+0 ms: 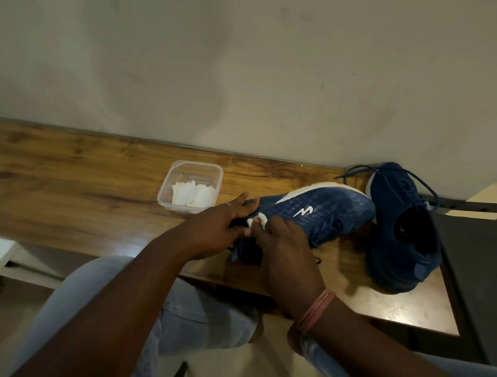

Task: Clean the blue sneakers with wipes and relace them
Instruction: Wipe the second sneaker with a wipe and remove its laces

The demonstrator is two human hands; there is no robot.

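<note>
The blue sneaker [312, 214] is lying on its side on the wooden table [69, 184], just right of the clear plastic container [190, 186], heel toward the person. It is looking light and soft in its mesh upper, stiffer along the white sole, so the heel and sole edge are probably offering the firmest hold. The left hand [219, 230] is steadying the heel, fingers fairly straight and lying along the shoe. The right hand [282, 242] is pinching a small white wipe [259, 220] against the upper, fingers curled. Spare folded wipes [192, 194] are sitting inside the container. The second sneaker [403, 225], laces loose, is resting upright further right of the container.
</note>
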